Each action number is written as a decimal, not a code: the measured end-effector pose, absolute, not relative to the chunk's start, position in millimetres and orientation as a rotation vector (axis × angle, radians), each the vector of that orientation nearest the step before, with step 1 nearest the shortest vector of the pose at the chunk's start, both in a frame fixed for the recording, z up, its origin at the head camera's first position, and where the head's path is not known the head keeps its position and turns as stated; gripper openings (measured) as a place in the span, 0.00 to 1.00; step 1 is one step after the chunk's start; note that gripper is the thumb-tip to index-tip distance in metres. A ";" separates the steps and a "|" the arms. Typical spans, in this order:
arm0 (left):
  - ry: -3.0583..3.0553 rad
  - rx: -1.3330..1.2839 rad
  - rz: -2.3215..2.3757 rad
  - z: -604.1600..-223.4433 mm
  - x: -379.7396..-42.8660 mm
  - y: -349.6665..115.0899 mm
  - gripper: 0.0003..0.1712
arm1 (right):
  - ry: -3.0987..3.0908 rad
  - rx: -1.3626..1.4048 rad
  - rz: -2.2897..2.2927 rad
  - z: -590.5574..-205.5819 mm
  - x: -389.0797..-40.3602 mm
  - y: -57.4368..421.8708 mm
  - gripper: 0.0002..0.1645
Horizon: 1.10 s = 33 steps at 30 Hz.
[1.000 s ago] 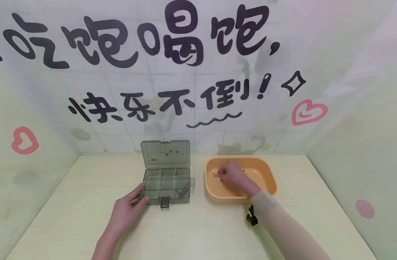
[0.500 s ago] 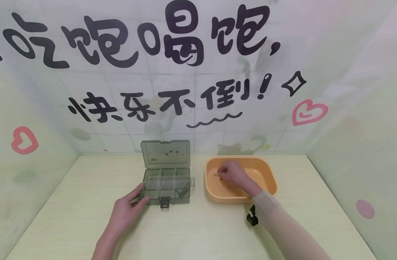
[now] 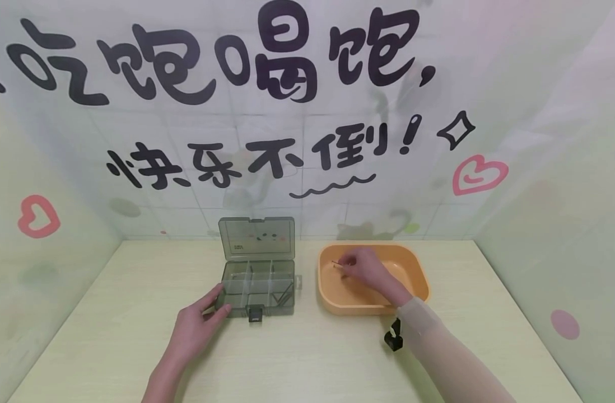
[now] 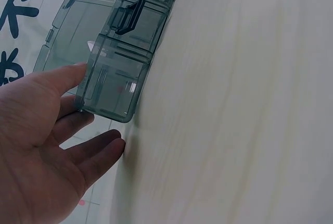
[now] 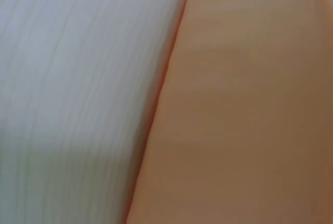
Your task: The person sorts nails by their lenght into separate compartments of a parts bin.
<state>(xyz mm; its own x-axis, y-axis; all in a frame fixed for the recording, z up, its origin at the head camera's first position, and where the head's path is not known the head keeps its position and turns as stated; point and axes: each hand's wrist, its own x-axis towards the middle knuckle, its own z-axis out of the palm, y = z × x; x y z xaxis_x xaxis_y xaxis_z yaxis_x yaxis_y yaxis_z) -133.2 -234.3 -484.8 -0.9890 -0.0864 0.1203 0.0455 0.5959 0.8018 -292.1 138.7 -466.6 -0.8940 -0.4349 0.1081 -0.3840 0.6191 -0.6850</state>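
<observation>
A grey see-through compartment box (image 3: 259,285) stands on the table with its lid (image 3: 257,239) raised. My left hand (image 3: 199,322) holds its left front corner between thumb and fingers; in the left wrist view the same hand (image 4: 47,135) has its other fingers spread below the box (image 4: 112,86). Dark L-shaped hex keys (image 3: 282,295) lie in the front right compartment. Over the orange tray (image 3: 373,309), my right hand (image 3: 367,268) pinches a thin screw (image 3: 338,263) at its fingertips. The right wrist view has only the tray (image 5: 239,104) and table, no fingers.
The pale wooden table (image 3: 307,358) runs back to a printed wall (image 3: 302,212), with side walls left and right. A black latch (image 3: 255,313) sticks out at the box's front. A black wrist camera (image 3: 394,336) hangs below the right sleeve.
My right hand has risen slightly and shifted a little right inside the tray, and the screw at its fingertips has turned and lifted. My left hand and the box stay put.
</observation>
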 end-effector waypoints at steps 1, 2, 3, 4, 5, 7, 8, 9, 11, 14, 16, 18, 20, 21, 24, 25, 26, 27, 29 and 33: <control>-2.673 0.033 -1.347 -485.1 -133.4 -234.4 0.34 | 2.753 -0.685 -1.164 -466.1 -291.8 138.7 0.05; -2.672 0.030 -1.348 -485.2 -133.6 -234.5 0.34 | 2.748 -0.671 -1.173 -465.5 -291.4 138.4 0.05; -2.671 0.028 -1.348 -485.4 -133.7 -234.6 0.34 | 2.746 -0.657 -1.179 -464.5 -290.9 138.2 0.05; -2.671 0.028 -1.347 -485.5 -133.7 -234.6 0.34 | 2.750 -0.656 -1.179 -463.6 -290.4 138.0 0.05; -2.672 0.028 -1.346 -485.6 -133.8 -234.7 0.34 | 2.757 -0.658 -1.176 -462.4 -290.0 137.6 0.06; -2.675 0.031 -1.348 -485.6 -133.7 -234.9 0.34 | 2.769 -0.662 -1.172 -459.6 -289.0 136.8 0.07; -2.676 0.034 -1.351 -485.5 -133.6 -234.9 0.34 | 2.786 -0.672 -1.159 -458.4 -288.7 136.4 0.07; -2.677 0.037 -1.352 -485.4 -133.5 -235.0 0.34 | 2.792 -0.681 -1.159 -457.0 -288.2 136.1 0.08; -2.678 0.041 -1.356 -485.3 -133.4 -235.1 0.34 | 2.803 -0.692 -1.162 -453.8 -286.9 134.5 0.09; -2.677 0.042 -1.355 -485.4 -133.5 -235.2 0.34 | 2.751 -0.703 -1.227 -448.8 -283.9 131.1 0.11; -2.677 0.040 -1.354 -485.7 -133.6 -235.4 0.34 | 2.702 -0.701 -1.278 -445.2 -281.2 127.9 0.11; -2.677 0.039 -1.352 -486.1 -133.7 -235.7 0.34 | 2.654 -0.708 -1.315 -442.4 -278.9 124.5 0.12; -2.678 0.038 -1.353 -486.4 -133.7 -236.0 0.34 | 2.646 -0.721 -1.318 -440.3 -276.9 121.1 0.12; -2.678 0.038 -1.354 -486.5 -133.7 -236.1 0.34 | 2.652 -0.736 -1.310 -439.2 -276.1 119.5 0.12; -2.681 0.041 -1.351 -487.0 -133.3 -236.3 0.34 | 2.671 -0.763 -1.281 -436.4 -273.5 115.6 0.13; -2.681 0.042 -1.350 -487.1 -133.1 -236.2 0.34 | 2.675 -0.771 -1.272 -435.4 -272.6 114.6 0.13; -2.682 0.043 -1.349 -487.1 -133.0 -236.1 0.34 | 2.681 -0.786 -1.263 -434.9 -272.1 113.7 0.13; -2.682 0.043 -1.349 -487.1 -132.8 -235.9 0.34 | 2.688 -0.804 -1.254 -434.2 -271.5 112.9 0.13; -2.680 0.040 -1.346 -486.8 -132.7 -235.5 0.34 | 2.700 -0.845 -1.234 -432.4 -270.1 111.2 0.13; -2.678 0.025 -1.339 -485.3 -133.2 -234.6 0.34 | 2.752 -0.949 -1.180 -430.1 -269.4 107.5 0.11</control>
<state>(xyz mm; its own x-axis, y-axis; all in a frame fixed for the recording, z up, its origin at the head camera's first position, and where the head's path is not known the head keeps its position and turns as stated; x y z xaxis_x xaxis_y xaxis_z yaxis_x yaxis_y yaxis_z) -133.2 -234.6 -485.3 -0.9890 -0.0804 0.1240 0.0511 0.6018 0.7970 -269.4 107.5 -430.1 -0.8176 -0.5294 0.2264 -0.5290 0.5356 -0.6582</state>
